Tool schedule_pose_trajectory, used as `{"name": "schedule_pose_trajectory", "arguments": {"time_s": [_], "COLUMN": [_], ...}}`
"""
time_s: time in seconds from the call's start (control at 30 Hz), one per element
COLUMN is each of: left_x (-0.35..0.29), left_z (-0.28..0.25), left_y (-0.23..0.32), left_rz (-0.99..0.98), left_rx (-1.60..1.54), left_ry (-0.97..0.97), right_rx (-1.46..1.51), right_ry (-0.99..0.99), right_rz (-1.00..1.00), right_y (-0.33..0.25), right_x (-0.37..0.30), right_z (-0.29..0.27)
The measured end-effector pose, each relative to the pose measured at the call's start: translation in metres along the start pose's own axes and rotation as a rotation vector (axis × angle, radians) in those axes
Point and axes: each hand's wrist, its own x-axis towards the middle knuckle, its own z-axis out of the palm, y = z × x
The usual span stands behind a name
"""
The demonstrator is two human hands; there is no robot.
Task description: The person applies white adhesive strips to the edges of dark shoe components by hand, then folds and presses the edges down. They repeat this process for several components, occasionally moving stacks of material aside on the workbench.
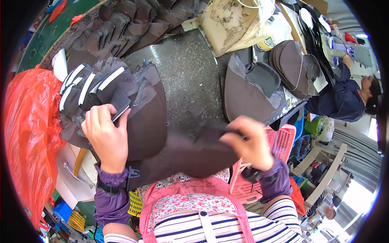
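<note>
My left hand [106, 137] pinches a small black folded piece [120, 103] between thumb and fingers, over a stack of dark brown curved shoe-upper pieces [148, 129]. White strips [111, 79] lie on the black parts at the top of that stack. My right hand [255, 143] is closed on the edge of another dark brown shoe-upper piece [210, 158], held above the table's front edge and smeared by motion. Just beyond my right hand lies a flat brown piece [247, 95] with a black rounded part [263, 78] on it.
Many overlapping dark pieces [121, 30] line the table's [184, 60] far left. A stained cream container [231, 26] stands at the back, with more stacked brown pieces [285, 60] beside it. Red plastic [32, 133] hangs at left, pink baskets [285, 141] stand at right. A person [344, 97] sits farther right.
</note>
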Motion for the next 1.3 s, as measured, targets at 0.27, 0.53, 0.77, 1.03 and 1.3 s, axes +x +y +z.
{"name": "schedule_pose_trajectory", "arguments": {"time_s": [0.27,0.53,0.77,1.03,1.3], "left_x": [-0.002,-0.034,-0.038,-0.065,-0.077], "left_z": [-0.04,0.033,0.033,0.053,0.059], "left_y": [0.03,0.068,0.065,0.064,0.065], "left_rz": [0.148,0.322,0.84,-0.007,0.599], "left_rx": [-0.863,-0.919,-0.524,-1.019,-0.625], "left_ry": [-0.804,-0.95,-0.21,-0.445,-0.164], "right_rx": [-0.611,-0.104,-0.293,-0.413,-0.595], "right_ry": [0.605,-0.173,0.027,0.022,-0.008], "right_rz": [-0.146,-0.103,0.034,-0.342,-0.624], "right_y": [0.034,-0.012,0.022,0.032,0.051], "right_x": [0.037,0.004,0.002,-0.02,-0.035], "right_z": [-0.061,0.038,0.07,0.067,0.065]}}
